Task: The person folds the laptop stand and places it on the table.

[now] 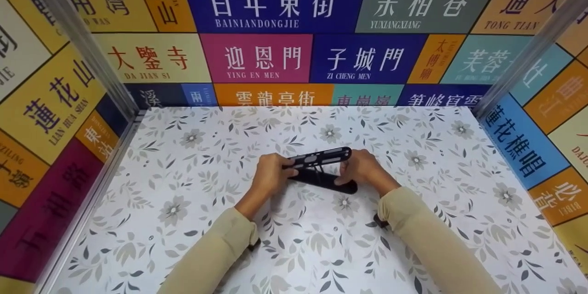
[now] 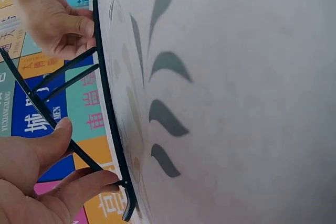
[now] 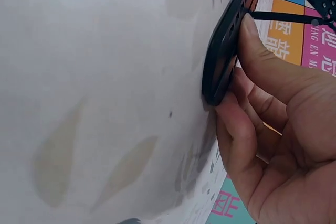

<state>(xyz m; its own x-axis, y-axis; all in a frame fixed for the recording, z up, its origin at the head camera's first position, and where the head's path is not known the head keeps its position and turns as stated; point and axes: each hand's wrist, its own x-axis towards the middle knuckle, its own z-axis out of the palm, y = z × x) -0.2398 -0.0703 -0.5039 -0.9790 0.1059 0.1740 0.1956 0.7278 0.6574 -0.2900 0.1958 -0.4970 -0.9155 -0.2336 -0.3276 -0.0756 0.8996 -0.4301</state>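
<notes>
A black folding stand (image 1: 321,158) is partly unfolded over the table, its two long, slotted plates spread in a V. Thin struts (image 2: 65,69) link the plates in the left wrist view. At the hinged end, my left hand (image 1: 270,175) pinches the stand, thumb on the upper plate and fingers by the hinge. My right hand (image 1: 364,167) grips the far end of the lower plate (image 1: 328,183) between thumb and fingers. From the right wrist view, that plate's rounded end (image 3: 220,72) sits between the right thumb and fingertips, close to the tabletop.
The table (image 1: 183,248) wears a white cover with grey flowers and leaves. Colourful panels with Chinese lettering (image 1: 271,2) rise behind it and on both sides. Metal posts (image 1: 87,41) stand at the back corners. Dark wrist bands show below both sleeves (image 1: 216,243).
</notes>
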